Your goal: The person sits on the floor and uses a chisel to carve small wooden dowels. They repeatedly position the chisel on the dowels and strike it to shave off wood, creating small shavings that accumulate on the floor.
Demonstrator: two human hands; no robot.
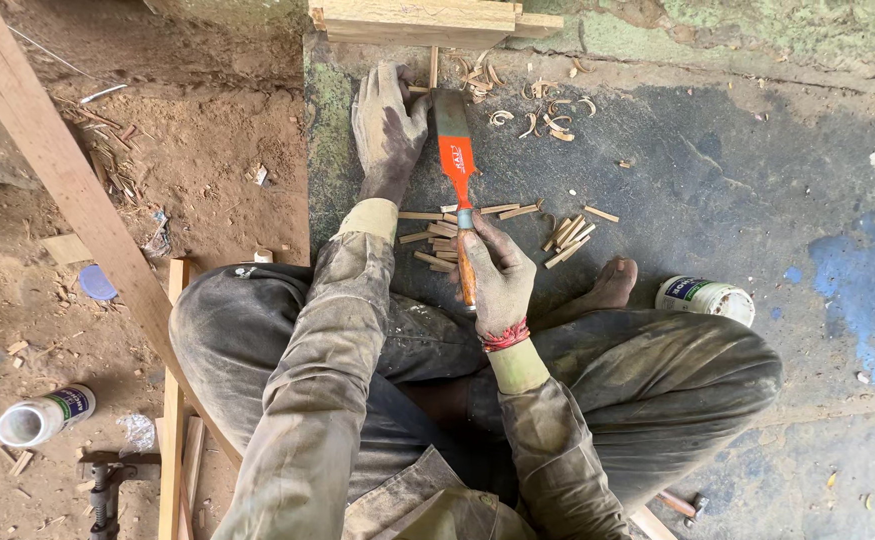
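**Chisel on a wood strip, 2 hands at work**

I am looking down at a person sitting cross-legged on the dark floor (717, 190). The right hand (497, 275) is clenching the wooden handle of a chisel (456, 165), whose wide orange blade is pointing away from the body. The left hand (387, 125) is lying palm down just beside the blade, its fingers pressing on a thin strip (433, 68) that is standing against a plank (427, 20) at the top edge; I cannot tell whether the fingers are curling around it. The chisel's tip is sitting near that strip, close to the left thumb.

Small cut sticks (437, 240) are lying on the floor between the 2 hands and under the handle, with more sticks (569, 232) to the right. Curled shavings (547, 115) are lying beyond the blade. A bare foot (612, 283) is resting beside a white can (705, 298) lying on its side. On the dirt to the left, another can (42, 417) is lying near a long beam (67, 180).
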